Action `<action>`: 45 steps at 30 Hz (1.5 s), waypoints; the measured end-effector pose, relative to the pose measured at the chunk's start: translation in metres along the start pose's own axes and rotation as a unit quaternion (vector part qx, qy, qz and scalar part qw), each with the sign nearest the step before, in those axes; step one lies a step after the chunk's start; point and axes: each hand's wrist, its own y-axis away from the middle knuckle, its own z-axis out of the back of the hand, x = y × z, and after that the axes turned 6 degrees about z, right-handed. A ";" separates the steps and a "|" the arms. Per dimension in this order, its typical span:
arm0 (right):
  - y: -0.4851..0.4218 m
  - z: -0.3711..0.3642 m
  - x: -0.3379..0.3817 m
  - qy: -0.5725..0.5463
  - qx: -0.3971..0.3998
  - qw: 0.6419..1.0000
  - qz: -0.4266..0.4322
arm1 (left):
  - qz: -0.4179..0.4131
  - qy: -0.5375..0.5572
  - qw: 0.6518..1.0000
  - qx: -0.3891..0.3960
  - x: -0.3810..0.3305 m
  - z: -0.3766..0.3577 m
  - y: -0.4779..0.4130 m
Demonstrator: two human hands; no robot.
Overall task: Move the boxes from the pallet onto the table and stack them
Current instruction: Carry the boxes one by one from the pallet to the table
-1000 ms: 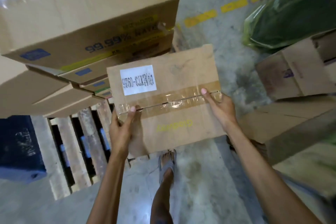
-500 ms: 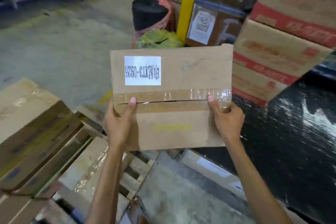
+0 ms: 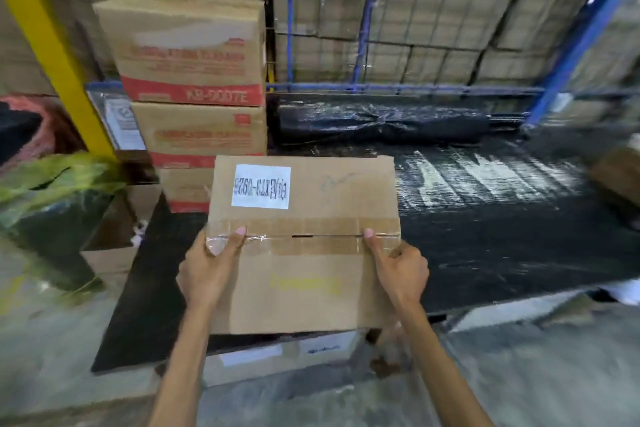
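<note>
A flat brown cardboard box (image 3: 322, 204) with a white printed label and a taped seam is held in front of me, above the near left part of a table covered in black plastic wrap (image 3: 502, 239). My left hand (image 3: 207, 267) grips its left edge, thumb on the tape. Gripping the right edge is my right hand (image 3: 398, 263), thumb also on the seam. A stack of three brown boxes with red bands (image 3: 194, 80) stands on the table's far left. The pallet is out of view.
A black wrapped roll (image 3: 381, 121) lies along the table's back edge. Blue racking (image 3: 571, 45) and stacked cartons rise behind. A yellow post (image 3: 52, 45) stands at left, a green plastic bag (image 3: 52, 191) below it. Another box (image 3: 620, 173) sits at the far right.
I have turned away from the pallet toward the black table, carrying the box along. It now hovers over the table's near left part. Both hands keep the same grip.
</note>
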 end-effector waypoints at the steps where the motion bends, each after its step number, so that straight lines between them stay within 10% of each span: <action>1: -0.010 0.005 -0.008 0.014 -0.001 1.000 -0.008 | -0.001 -0.015 1.000 0.012 -0.006 -0.013 -0.001; 18: -0.242 -0.084 -0.060 0.115 0.071 0.983 -0.127 | 0.039 -0.145 0.979 0.141 -0.072 -0.190 -0.186; 45: -0.532 -0.242 -0.105 0.143 0.208 0.960 -0.119 | 0.148 -0.162 0.969 0.110 -0.129 -0.369 -0.399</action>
